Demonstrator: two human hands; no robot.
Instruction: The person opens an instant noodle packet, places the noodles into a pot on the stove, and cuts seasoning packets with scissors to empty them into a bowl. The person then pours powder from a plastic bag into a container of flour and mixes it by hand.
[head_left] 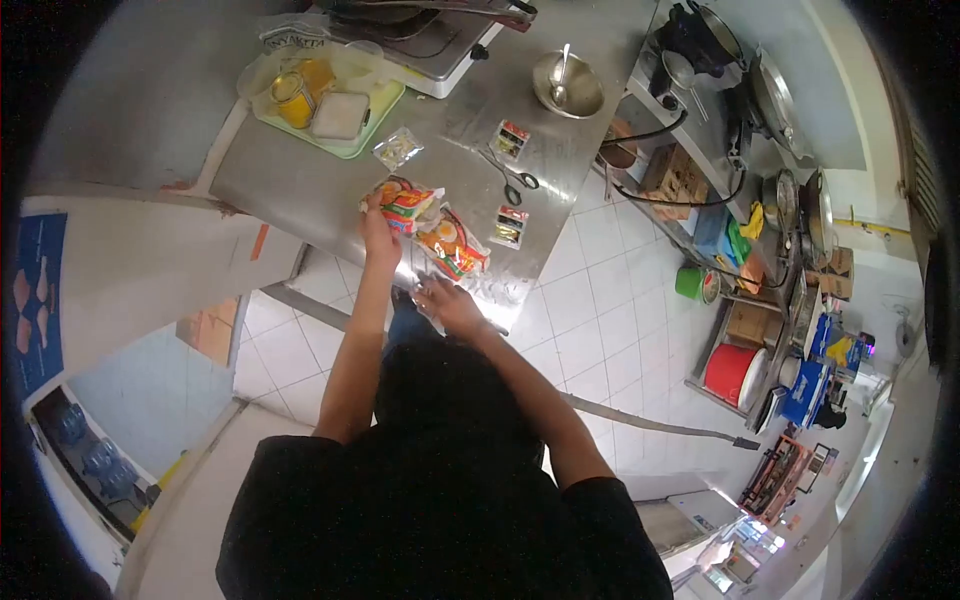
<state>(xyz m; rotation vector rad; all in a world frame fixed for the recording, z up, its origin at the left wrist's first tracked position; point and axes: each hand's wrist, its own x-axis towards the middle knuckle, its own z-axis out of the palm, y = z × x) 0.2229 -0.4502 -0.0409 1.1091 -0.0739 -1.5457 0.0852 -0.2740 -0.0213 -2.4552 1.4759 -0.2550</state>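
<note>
My left hand is closed on the near-left end of a noodle packet, a bright red, yellow and white instant noodle wrapper. Beside it a second noodle packet lies on the steel table, its printed side up. Just below that packet, at the table's front edge, is my right hand, fingers loosely bent and apart, with nothing visible in them. Black-handled scissors rest farther in, between two small seasoning sachets, the upper sachet and the lower sachet. A clear sachet lies to the left.
A metal bowl with a spoon stands at the back right. At the back left, a green tray carries a yellow can and a pale box, near a stove. Shelves with pans line the right side beyond the tiled floor.
</note>
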